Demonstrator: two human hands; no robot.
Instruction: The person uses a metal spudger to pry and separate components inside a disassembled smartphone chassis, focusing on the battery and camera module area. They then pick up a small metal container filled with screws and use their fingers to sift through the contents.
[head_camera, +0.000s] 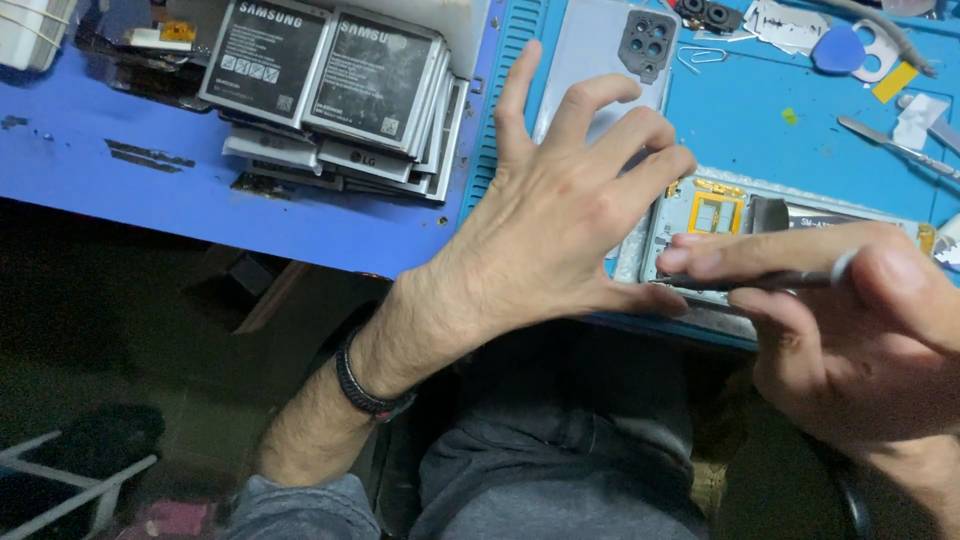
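Right hand (850, 330) pinches a thin tool (760, 281) lying crosswise, tip leftward; left hand (560, 220) splayed on opened phone (720, 215).

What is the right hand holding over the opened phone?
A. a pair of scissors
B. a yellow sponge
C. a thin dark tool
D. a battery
C: the right hand pinches a thin dark tool whose tip lies at the edge of the opened phone, while the left hand presses on the phone's frame.
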